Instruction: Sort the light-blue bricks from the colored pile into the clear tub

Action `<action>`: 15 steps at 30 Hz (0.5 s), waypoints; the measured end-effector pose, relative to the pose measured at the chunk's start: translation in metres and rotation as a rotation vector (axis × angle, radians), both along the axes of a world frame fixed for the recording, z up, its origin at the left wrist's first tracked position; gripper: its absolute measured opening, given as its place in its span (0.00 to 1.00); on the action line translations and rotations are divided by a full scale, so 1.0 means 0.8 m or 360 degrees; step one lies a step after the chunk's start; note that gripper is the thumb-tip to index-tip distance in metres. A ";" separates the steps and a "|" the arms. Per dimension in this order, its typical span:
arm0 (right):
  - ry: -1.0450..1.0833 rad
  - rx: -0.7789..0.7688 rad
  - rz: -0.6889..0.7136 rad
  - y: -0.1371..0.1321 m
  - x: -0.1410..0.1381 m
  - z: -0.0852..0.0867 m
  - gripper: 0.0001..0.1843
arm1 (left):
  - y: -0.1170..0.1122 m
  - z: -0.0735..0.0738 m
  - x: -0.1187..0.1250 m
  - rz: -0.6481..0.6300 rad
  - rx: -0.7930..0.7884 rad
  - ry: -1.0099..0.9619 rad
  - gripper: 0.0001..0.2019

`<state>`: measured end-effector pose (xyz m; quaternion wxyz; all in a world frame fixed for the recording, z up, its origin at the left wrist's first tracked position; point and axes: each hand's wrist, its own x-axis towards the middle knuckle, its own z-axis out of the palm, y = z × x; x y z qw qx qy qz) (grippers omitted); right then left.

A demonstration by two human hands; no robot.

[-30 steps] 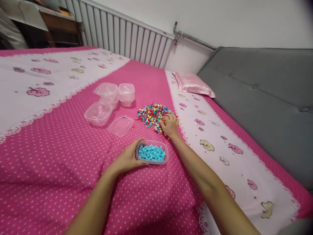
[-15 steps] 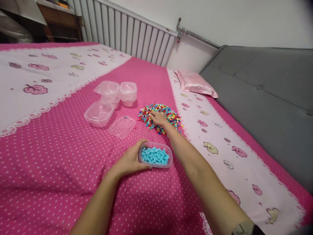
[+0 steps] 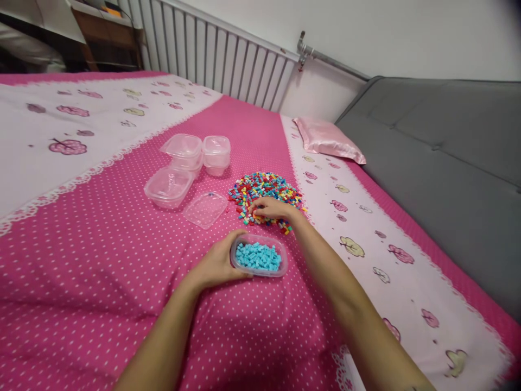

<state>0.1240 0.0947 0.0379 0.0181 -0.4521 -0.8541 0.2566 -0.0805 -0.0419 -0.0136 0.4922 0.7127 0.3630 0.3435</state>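
My left hand [image 3: 222,260] is closed around the left end of a clear plastic container [image 3: 284,260], thumb along one side and fingers on the other. Light-blue toy bricks [image 3: 258,256] fill the container's bottom, and it is tilted slightly toward me. Over the near side of a mixed pile of small coloured bricks [image 3: 266,184], my right hand [image 3: 269,208] reaches down with its fingers bent and fingertips close together among the bricks. Whatever those fingertips pinch is too small to make out. A clear lid [image 3: 206,209] lies flat on the bedspread left of the pile.
Several lidded clear containers [image 3: 169,184] stand at the left on the pink dotted bedspread [image 3: 101,244], some stacked. Farther back are a pink pillow [image 3: 328,140], a grey headboard [image 3: 439,146] and a white radiator [image 3: 220,51].
My right hand has moved nearer to me, from the pile's middle left to its near side. Some bricks there have shifted toward me. My left hand keeps hold of the container.
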 end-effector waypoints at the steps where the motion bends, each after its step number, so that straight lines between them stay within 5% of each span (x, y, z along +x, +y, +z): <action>1: 0.0029 -0.0074 0.0017 -0.005 0.004 0.008 0.15 | 0.000 0.001 0.000 -0.0004 0.0002 0.0001 0.37; 4: 0.0159 -0.0012 0.0023 -0.015 0.013 0.032 0.14 | 0.004 0.007 0.001 -0.0040 0.0006 -0.0020 0.37; 9: 0.0247 0.0508 -0.0563 -0.020 0.022 0.055 0.13 | 0.015 0.017 0.011 -0.0108 -0.0013 -0.0057 0.36; 15: 0.0176 0.0544 -0.0746 -0.037 0.047 0.031 0.11 | 0.022 0.016 0.018 -0.0117 0.0017 0.0022 0.35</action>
